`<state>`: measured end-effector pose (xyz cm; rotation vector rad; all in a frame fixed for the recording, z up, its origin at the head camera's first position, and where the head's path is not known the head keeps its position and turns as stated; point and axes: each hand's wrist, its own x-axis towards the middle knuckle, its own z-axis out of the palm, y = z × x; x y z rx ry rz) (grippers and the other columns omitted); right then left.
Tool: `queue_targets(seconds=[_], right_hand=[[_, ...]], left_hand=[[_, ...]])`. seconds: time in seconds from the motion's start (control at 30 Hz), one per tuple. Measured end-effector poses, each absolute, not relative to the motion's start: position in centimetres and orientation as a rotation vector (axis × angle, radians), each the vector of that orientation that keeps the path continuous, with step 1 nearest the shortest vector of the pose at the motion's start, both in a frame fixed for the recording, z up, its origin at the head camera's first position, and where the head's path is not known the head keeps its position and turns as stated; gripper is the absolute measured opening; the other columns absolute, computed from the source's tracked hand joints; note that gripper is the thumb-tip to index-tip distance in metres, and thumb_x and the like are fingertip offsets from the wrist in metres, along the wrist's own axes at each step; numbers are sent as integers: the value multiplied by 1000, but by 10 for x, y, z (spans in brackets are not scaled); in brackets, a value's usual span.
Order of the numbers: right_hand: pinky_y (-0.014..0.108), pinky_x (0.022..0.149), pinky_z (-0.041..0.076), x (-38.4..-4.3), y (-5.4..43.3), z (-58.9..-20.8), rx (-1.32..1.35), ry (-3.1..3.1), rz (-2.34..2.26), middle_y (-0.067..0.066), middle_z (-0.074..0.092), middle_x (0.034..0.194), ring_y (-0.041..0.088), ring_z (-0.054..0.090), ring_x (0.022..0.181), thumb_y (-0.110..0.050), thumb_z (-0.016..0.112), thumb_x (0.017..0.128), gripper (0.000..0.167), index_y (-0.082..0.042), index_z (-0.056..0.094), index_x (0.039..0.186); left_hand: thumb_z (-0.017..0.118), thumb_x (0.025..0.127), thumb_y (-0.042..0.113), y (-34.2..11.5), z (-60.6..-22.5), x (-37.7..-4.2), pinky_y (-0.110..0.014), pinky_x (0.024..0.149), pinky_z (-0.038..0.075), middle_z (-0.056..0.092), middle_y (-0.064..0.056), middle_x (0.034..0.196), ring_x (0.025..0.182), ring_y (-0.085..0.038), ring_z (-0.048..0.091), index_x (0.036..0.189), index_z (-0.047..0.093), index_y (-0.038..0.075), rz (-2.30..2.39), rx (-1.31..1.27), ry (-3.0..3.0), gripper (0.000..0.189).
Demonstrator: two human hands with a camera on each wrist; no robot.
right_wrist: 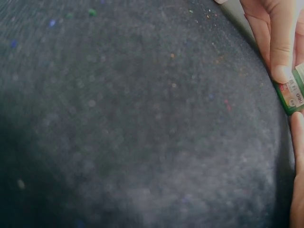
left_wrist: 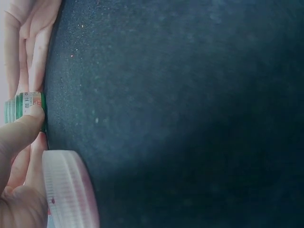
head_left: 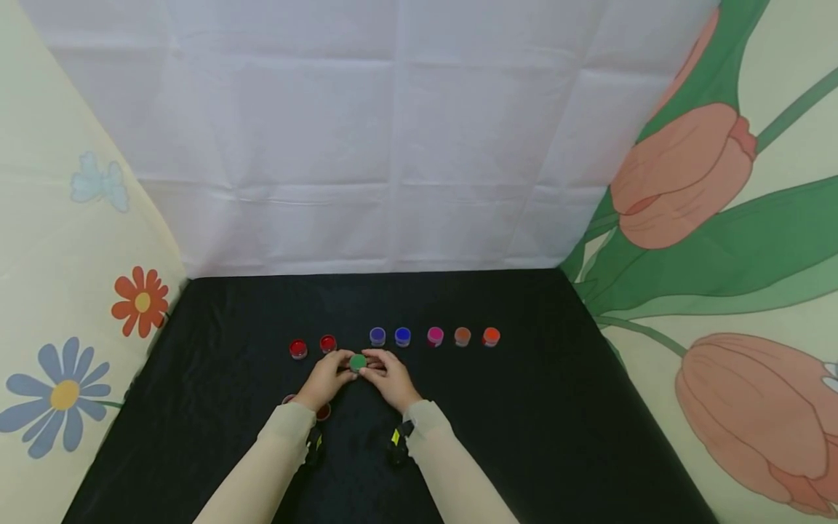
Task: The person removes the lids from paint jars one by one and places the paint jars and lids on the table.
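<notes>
A small green paint jar (head_left: pixel 357 362) is between my two hands, low over the black cloth. My left hand (head_left: pixel 325 380) pinches it from the left, the thumb lying across its printed label in the left wrist view. From the opposite side my right hand (head_left: pixel 393 380) holds the same jar, its thumb tip on the jar's edge (right_wrist: pixel 292 92) in the right wrist view. The cap is on, ribbed and green. Close to the left hand, a jar with a pale ribbed lid (left_wrist: pixel 69 190) looms large in the left wrist view.
Two red jars (head_left: pixel 298 349) stand beyond the left hand. Rightward runs a row of purple (head_left: pixel 377 335), blue (head_left: pixel 402 336), magenta (head_left: pixel 435 335), brown (head_left: pixel 462 336) and orange (head_left: pixel 491 336) jars. Another jar (head_left: pixel 324 412) is partly hidden by the left wrist. A white cloth (head_left: pixel 393 145) hangs behind.
</notes>
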<state>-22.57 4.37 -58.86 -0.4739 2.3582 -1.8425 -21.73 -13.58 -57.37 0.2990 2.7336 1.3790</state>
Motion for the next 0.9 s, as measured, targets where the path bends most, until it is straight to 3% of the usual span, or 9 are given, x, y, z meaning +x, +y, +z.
queue_targets(seconds=[0.1,0.23,0.6,0.9], right_hand=[[43,94,55,-225,43,-589,-435,2341,-1875,21,64,118,35,63,109,-3,67,97,28,5,60,123],[35,92,56,-225,43,-586,-389,2330,-1869,16,66,115,28,65,107,-7,69,97,23,0,62,117],[36,94,55,-222,49,-583,-475,2346,-1864,17,65,117,30,65,108,-8,67,98,28,1,68,124],[24,92,54,-223,46,-584,-461,2329,-1873,15,62,115,28,66,109,-6,72,95,36,0,67,129]], left_hand=[[72,92,0,-136,-574,-217,-52,94,51,63,-15,112,108,-35,64,117,65,-1,1389,301,2732,27],[72,92,0,-136,-574,-218,-52,94,51,63,-15,113,109,-35,64,117,65,0,1401,305,2724,26],[72,91,0,-135,-575,-216,-51,94,51,63,-14,114,109,-33,64,118,65,2,1420,290,2708,27],[71,93,1,-137,-576,-218,-51,94,51,63,-14,113,108,-34,63,119,65,0,1384,299,2723,27]])
